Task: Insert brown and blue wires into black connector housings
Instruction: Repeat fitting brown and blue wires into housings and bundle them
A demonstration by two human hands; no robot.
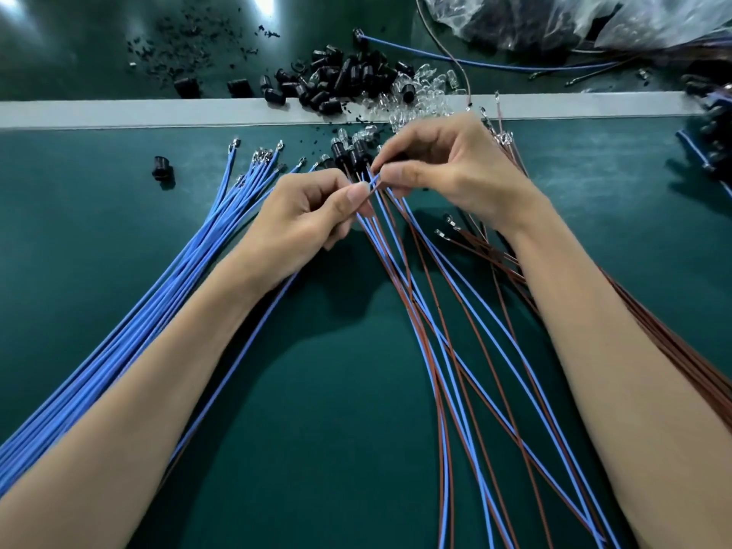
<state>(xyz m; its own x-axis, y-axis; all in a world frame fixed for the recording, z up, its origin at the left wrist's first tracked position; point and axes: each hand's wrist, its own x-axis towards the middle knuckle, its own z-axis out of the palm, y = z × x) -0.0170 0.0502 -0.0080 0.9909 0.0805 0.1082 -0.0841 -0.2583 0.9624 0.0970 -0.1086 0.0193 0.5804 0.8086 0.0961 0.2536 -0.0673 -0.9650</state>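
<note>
My left hand (313, 208) pinches a blue wire (374, 181) near its tip between thumb and forefinger. My right hand (447, 164) meets it from the right, fingers curled round a small black connector housing (396, 157) that is mostly hidden. Just beyond the fingertips stand a few black housings (348, 152) with wires fitted. Blue and brown wire pairs (435, 330) run from them toward me. A bundle of loose blue wires (190, 271) lies to the left, and loose brown wires (673, 342) pass under my right forearm.
A pile of black housings (340, 79) and clear bulbs (424, 93) sits beyond a pale strip (158, 112) across the green mat. One black housing (162, 168) lies alone at left. Clear plastic bags (574, 17) fill the far right corner.
</note>
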